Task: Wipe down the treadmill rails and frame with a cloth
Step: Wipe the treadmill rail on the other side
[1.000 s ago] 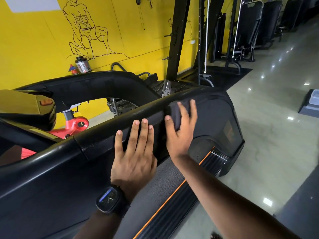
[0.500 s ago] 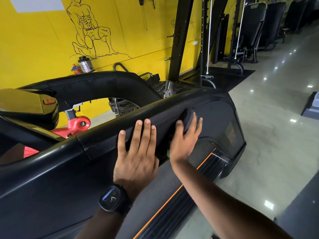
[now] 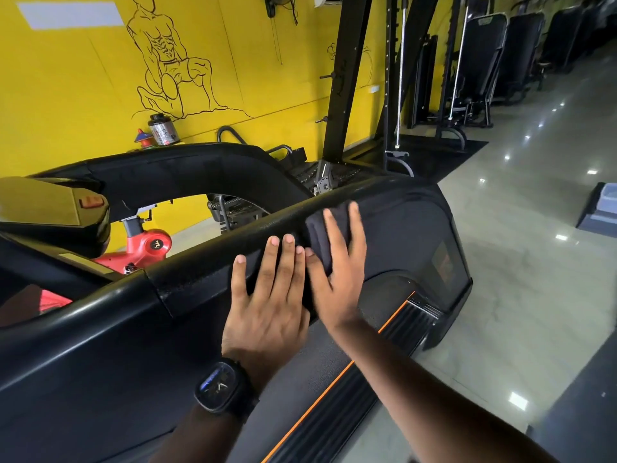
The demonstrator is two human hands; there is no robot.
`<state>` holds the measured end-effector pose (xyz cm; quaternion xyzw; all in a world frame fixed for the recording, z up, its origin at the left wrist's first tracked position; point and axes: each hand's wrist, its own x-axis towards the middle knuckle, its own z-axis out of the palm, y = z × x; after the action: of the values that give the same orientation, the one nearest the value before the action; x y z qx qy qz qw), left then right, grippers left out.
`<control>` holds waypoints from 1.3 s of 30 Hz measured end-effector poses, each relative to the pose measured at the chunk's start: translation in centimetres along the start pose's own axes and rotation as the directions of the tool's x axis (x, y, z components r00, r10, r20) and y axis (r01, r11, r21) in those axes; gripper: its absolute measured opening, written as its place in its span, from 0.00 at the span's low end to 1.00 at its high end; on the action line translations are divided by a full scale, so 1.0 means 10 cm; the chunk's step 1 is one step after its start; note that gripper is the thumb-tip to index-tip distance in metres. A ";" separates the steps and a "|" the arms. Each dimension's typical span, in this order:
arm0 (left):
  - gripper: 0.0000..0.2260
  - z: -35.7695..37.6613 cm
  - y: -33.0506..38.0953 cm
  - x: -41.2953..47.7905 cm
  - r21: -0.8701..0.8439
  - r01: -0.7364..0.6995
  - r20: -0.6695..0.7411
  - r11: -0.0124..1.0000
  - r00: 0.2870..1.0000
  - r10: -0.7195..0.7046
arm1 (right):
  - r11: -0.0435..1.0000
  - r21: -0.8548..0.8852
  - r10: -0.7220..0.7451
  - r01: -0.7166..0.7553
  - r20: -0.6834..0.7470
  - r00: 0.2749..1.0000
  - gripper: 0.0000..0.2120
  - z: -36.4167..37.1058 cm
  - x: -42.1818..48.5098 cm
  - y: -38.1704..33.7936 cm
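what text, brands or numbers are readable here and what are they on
Nothing reads clearly.
Supplement tub by the wall: label print, too blurred.
Red exercise bike: round emblem, no legible letters.
Treadmill side panel: faint orange mark, unreadable.
Wristwatch: dark dial, no readable digits.
Black rack upright: faint lettering, too dim.

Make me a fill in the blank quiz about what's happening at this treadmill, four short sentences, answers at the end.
1. The right hand presses a dark ____ against the treadmill rail.
2. The left hand lies flat on the rail, and its wrist wears a black ____.
3. The wall behind the rail is painted ____.
4. The thin stripe running under the right forearm is ____.

Missing words: cloth; watch; yellow; orange.
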<state>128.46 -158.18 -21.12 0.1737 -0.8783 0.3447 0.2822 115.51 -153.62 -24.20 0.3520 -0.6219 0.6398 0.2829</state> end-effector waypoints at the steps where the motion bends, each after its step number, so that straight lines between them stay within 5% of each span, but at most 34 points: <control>1: 0.33 0.00 0.00 0.01 -0.004 -0.002 0.001 1.000 1.000 0.002 | 0.992 -0.053 -0.109 0.110 0.025 0.994 0.26 -0.05 0.09 0.08; 3: 0.33 -0.01 0.01 0.02 -0.005 -0.007 0.012 1.000 1.000 0.007 | 0.997 -0.037 -0.070 0.068 -0.046 0.997 0.27 -0.04 0.20 0.24; 6: 0.34 -0.01 0.02 0.03 0.008 -0.008 0.017 1.000 1.000 0.008 | 0.891 0.216 0.442 -0.399 -0.215 0.871 0.30 0.05 0.17 0.16; 7: 0.33 -0.01 0.03 0.04 0.007 -0.007 0.016 1.000 1.000 0.007 | 0.870 0.215 0.484 -0.443 -0.206 0.851 0.30 0.06 0.11 0.11; 9: 0.32 0.00 0.04 0.05 -0.005 -0.011 0.015 1.000 1.000 0.011 | 0.983 0.054 0.179 -0.175 -0.077 0.981 0.27 0.02 -0.05 0.11; 11: 0.32 0.01 0.05 0.07 -0.006 -0.017 0.014 1.000 1.000 0.018 | 0.987 -0.069 -0.140 0.145 0.067 0.988 0.25 -0.08 -0.04 0.22; 13: 0.33 0.01 0.05 0.08 -0.010 -0.017 0.021 1.000 1.000 0.017 | 0.980 -0.119 -0.154 0.159 0.050 0.987 0.25 -0.12 0.14 0.34; 15: 0.33 0.01 0.06 0.07 -0.008 -0.014 0.022 1.000 1.000 0.014 | 0.994 -0.064 0.085 -0.094 -0.130 0.988 0.26 -0.08 0.24 0.43; 17: 0.33 0.02 0.07 0.07 -0.004 -0.013 0.021 1.000 1.000 0.013 | 0.904 0.106 0.428 -0.414 -0.244 0.870 0.29 0.00 0.22 0.32; 18: 0.33 0.02 0.07 0.07 -0.008 -0.010 0.022 1.000 1.000 0.011 | 0.875 0.132 0.484 -0.465 -0.236 0.843 0.30 0.04 0.15 0.24; 21: 0.32 0.04 0.08 0.08 -0.014 -0.014 0.012 1.000 1.000 0.014 | 0.994 -0.044 0.096 -0.099 -0.068 0.993 0.26 0.03 -0.09 0.14; 24: 0.33 0.04 0.08 0.09 -0.012 -0.020 0.008 1.000 1.000 0.020 | 0.956 -0.187 -0.216 0.225 0.065 0.974 0.25 -0.11 0.14 0.35; 25: 0.34 0.03 0.08 0.09 -0.013 -0.019 0.016 1.000 1.000 0.019 | 0.961 -0.197 -0.188 0.192 0.039 0.981 0.25 -0.13 0.22 0.45; 27: 0.34 0.02 0.08 0.10 -0.008 -0.016 0.028 1.000 0.999 0.016 | 0.989 -0.099 0.102 -0.114 -0.120 0.988 0.27 -0.11 0.24 0.51; 29: 0.34 0.03 0.10 0.10 -0.009 -0.006 0.032 1.000 0.999 0.007 | 0.890 0.056 0.454 -0.453 -0.201 0.868 0.29 -0.02 0.11 0.35; 30: 0.34 0.03 0.10 0.11 -0.015 -0.005 0.035 1.000 0.999 0.006 | 0.879 0.075 0.477 -0.472 -0.187 0.859 0.29 0.02 0.02 0.26; 32: 0.33 0.03 0.10 0.12 -0.016 -0.016 0.030 1.000 0.999 0.016 | 0.979 -0.034 0.195 -0.199 -0.087 0.977 0.28 0.04 -0.16 0.19; 35: 0.33 0.04 0.10 0.13 -0.018 -0.022 0.023 1.000 0.999 0.022 | 0.984 -0.143 -0.111 0.110 -0.004 0.994 0.26 -0.05 0.00 0.37; 37: 0.34 0.03 0.10 0.13 -0.014 -0.017 0.043 1.000 0.999 0.017 | 0.994 -0.064 0.078 -0.086 -0.126 0.989 0.27 -0.04 0.16 0.50; 39: 0.34 0.04 0.12 0.14 -0.010 -0.015 0.050 1.000 0.999 0.015 | 0.888 0.118 0.460 -0.444 -0.249 0.853 0.30 0.02 0.18 0.44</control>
<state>126.64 -157.81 -21.08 0.1745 -0.8880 0.3382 0.2581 110.92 -154.24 -25.38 0.1134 -0.6244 0.7474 0.1966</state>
